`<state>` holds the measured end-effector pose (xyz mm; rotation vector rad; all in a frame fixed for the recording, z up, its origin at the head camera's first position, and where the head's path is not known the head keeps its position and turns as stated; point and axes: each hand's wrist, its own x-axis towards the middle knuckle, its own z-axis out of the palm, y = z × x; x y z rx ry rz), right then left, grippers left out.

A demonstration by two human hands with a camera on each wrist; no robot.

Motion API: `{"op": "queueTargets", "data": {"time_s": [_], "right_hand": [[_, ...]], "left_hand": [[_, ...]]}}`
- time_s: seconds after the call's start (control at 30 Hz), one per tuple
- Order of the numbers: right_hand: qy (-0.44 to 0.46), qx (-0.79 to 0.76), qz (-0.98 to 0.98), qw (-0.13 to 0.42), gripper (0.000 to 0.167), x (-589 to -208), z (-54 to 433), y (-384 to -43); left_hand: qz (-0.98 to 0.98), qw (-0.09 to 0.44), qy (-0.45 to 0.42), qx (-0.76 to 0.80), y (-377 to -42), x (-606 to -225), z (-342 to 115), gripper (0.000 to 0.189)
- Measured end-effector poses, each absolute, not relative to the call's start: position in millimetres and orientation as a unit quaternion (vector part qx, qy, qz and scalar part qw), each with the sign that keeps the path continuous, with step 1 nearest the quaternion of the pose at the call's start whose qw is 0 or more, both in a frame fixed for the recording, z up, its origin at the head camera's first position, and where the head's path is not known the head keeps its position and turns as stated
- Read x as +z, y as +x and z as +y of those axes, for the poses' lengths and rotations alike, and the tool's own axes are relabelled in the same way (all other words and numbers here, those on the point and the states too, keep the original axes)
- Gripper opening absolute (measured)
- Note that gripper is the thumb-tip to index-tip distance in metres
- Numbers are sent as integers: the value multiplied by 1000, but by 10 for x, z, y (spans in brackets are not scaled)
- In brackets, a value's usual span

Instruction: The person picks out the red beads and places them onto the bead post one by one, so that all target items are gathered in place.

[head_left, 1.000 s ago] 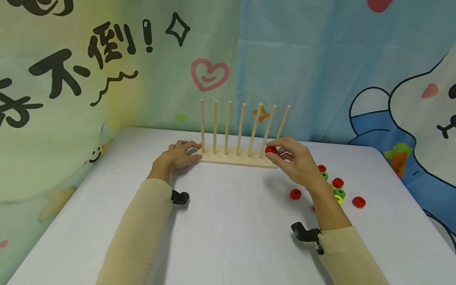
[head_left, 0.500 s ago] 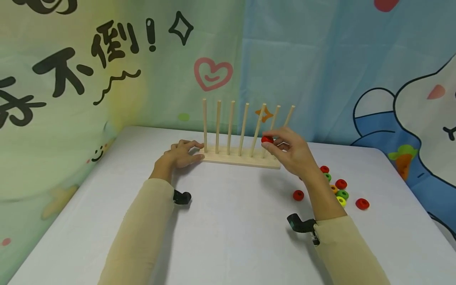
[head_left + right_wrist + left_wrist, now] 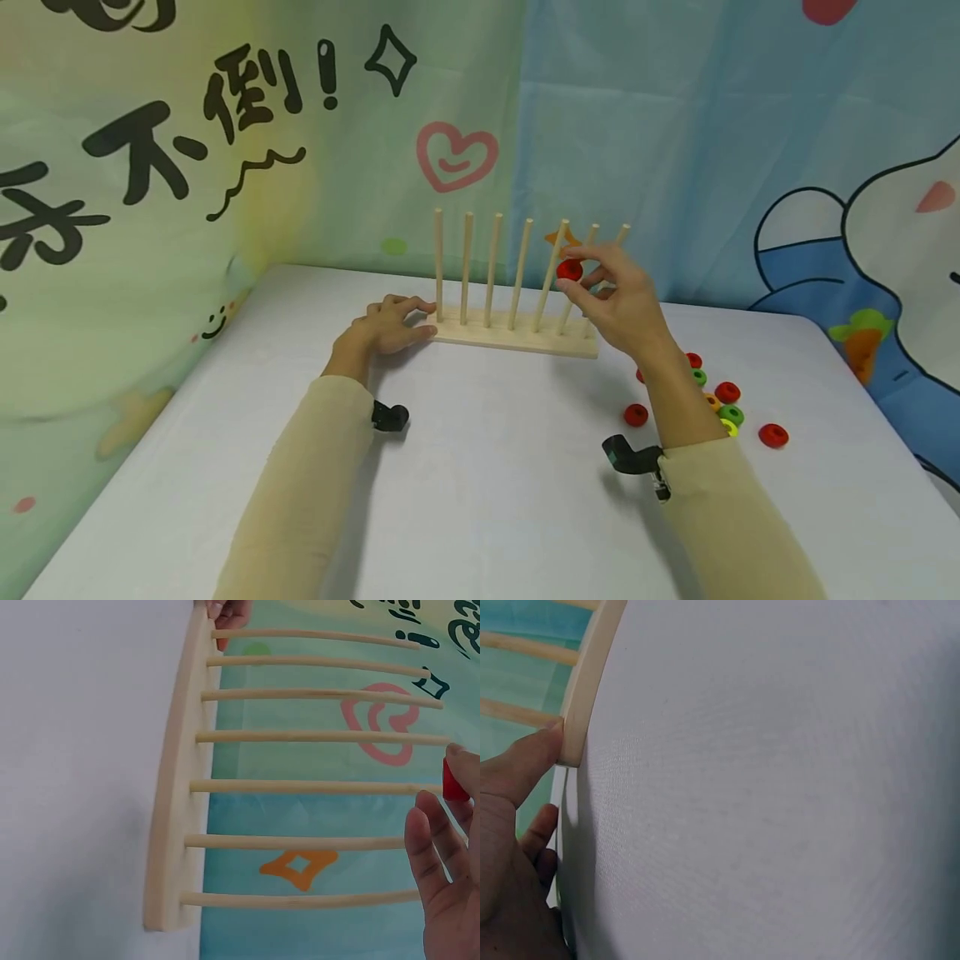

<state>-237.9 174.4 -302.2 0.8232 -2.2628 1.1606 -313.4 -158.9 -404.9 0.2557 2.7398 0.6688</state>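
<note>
A pale wooden peg stand (image 3: 510, 336), a long base with a row of several upright dowels, sits toward the back of the table. At its left end my left hand (image 3: 386, 325) holds the base, forefinger at the back and thumb at the front; the left wrist view shows the thumb (image 3: 536, 754) against the base's end. My right hand (image 3: 621, 304) pinches a red bead (image 3: 569, 270) between thumb and forefinger, raised above the base near the right-hand dowels. In the right wrist view the red bead (image 3: 453, 781) is beside the upper part of the dowels. No beads are on the dowels.
Right of the stand, several loose beads lie on the white table (image 3: 480, 492): a red bead (image 3: 636, 415), another red bead (image 3: 773, 435), a green bead (image 3: 731, 415) and a yellow bead (image 3: 728, 427) among them. A printed cloth backdrop (image 3: 600, 125) hangs behind the table.
My right hand has risen with the red bead, from low by the base to higher beside the dowels. My left hand stays at the stand's left end. The head view has shifted slightly.
</note>
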Motion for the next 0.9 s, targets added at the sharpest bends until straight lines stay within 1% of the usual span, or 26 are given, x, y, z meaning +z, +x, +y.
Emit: {"op": "queueTargets", "data": {"time_s": [0.4,0.57,0.73,0.9], "right_hand": [[310,439,-790,295,26,-2892,1693,-2495],[303,446,-780,318,27,-2905,1627,-2571],[314,439,-768,344,29,-2870,1587,-2663],[309,430,-775,344,27,-2792,1560,-2685]], "left_hand": [[957,145,91,233,-3137,-4069,-1574,54],[957,151,84,232,-3127,-4076,-1577,55],[955,156,81,240,-3123,-4047,-1572,54],[955,156,78,241,-3133,-4034,-1566,53]]}}
